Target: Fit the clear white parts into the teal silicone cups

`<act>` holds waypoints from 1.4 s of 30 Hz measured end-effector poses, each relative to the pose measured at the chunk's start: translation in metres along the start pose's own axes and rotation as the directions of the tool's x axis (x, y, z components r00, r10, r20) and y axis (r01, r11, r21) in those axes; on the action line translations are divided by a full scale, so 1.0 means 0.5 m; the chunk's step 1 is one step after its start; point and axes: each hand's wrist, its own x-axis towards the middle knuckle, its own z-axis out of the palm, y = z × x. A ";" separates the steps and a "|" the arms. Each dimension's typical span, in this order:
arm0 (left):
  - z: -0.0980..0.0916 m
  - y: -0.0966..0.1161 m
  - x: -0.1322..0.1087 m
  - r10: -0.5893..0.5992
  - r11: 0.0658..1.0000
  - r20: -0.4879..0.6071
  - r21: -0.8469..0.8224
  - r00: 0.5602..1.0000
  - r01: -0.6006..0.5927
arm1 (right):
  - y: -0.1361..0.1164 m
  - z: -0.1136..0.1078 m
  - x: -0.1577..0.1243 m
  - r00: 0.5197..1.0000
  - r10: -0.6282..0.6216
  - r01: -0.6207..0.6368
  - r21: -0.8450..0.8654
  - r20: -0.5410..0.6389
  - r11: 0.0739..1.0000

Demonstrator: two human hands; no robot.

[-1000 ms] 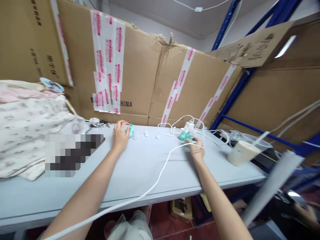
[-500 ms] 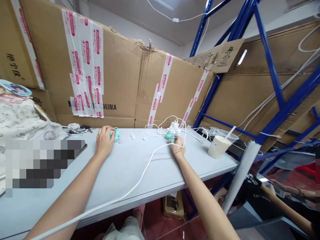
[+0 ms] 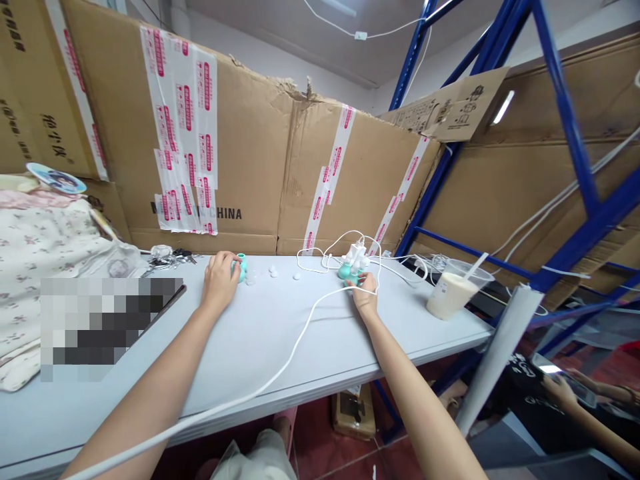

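On the left of the tabletop, my left hand (image 3: 221, 283) curls around a small turquoise rounded piece (image 3: 243, 267) with a round opening at its top. My fingers hide part of it. Farther right, my right hand (image 3: 365, 294) has its fingers closed on another turquoise rounded piece (image 3: 345, 271). Close behind that one is a cluster of white knobbly parts (image 3: 357, 255); whether they are joined to it I cannot tell. Between the hands lie a clear piece (image 3: 251, 278) and small whitish lumps (image 3: 273, 271). A white cable (image 3: 295, 343) passes over my right hand's fingers and left forearm.
A cup of pale drink with a straw (image 3: 450, 293) stands at the table's right. Floral cloth (image 3: 55, 247) and keys (image 3: 177, 257) lie left. Cardboard (image 3: 250, 147) walls the back, beside a blue metal frame (image 3: 565, 100). Another person's hands (image 3: 563, 393) hold a phone at lower right.
The view has turned slightly left, so everything sits farther right in the picture. Both hands keep their places on the turquoise pieces.
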 end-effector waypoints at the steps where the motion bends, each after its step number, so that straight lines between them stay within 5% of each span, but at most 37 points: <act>1: 0.000 0.000 0.000 0.001 1.000 0.003 -0.001 1.000 -0.001 | -0.003 -0.003 -0.002 1.000 0.023 -0.023 -0.023 0.008 0.999; 7: 0.003 -0.007 0.000 0.017 1.000 0.021 0.007 1.000 -0.017 | -0.027 -0.027 -0.017 0.995 0.099 -0.098 -0.144 0.006 0.985; 11: 0.005 -0.011 0.000 0.028 0.999 0.023 0.021 0.999 -0.028 | -0.044 -0.027 -0.042 0.995 -0.098 0.097 0.028 0.035 0.995; 15: 0.006 -0.009 0.001 0.040 0.999 0.022 0.009 0.999 -0.040 | -0.100 -0.004 -0.077 0.846 -0.453 0.421 0.169 0.282 0.891; 18: 0.008 -0.009 0.002 0.050 0.999 0.025 0.004 0.998 -0.050 | -0.163 0.026 -0.085 0.772 -0.513 0.536 0.049 0.374 0.843; 24: 0.002 -0.005 0.005 0.063 0.998 0.011 -0.010 0.998 -0.063 | -0.237 0.091 -0.052 0.815 -0.354 0.411 -0.027 0.459 0.911; 28: 0.001 0.018 0.011 0.105 0.991 -0.003 -0.078 0.995 -0.104 | -0.273 0.103 -0.026 0.813 -0.303 0.294 0.100 0.497 0.951; 30: 0.005 0.027 0.016 0.098 0.985 -0.016 -0.142 0.995 -0.099 | -0.306 0.100 -0.021 0.762 -0.348 0.256 0.240 0.546 0.936; 33: 0.010 0.031 0.027 0.008 0.948 0.075 -0.317 0.997 0.016 | -0.359 0.104 -0.030 0.622 -0.490 0.179 0.498 0.611 0.849; 35: 0.009 0.028 0.034 -0.061 0.908 0.142 -0.403 0.988 0.114 | -0.385 0.119 -0.044 0.535 -0.578 0.031 0.670 0.616 0.742; 36: 0.007 0.026 0.036 -0.091 0.894 0.152 -0.423 0.984 0.148 | -0.393 0.130 -0.051 0.530 -0.588 -0.035 0.709 0.610 0.704; 39: -0.001 0.023 0.040 -0.143 0.885 0.127 -0.428 0.982 0.184 | -0.395 0.161 -0.069 0.555 -0.581 -0.098 0.741 0.595 0.664; 42: -0.005 0.023 0.039 -0.181 0.880 0.057 -0.437 0.982 0.188 | -0.376 0.176 -0.077 0.667 -0.576 0.125 0.692 0.472 0.711</act>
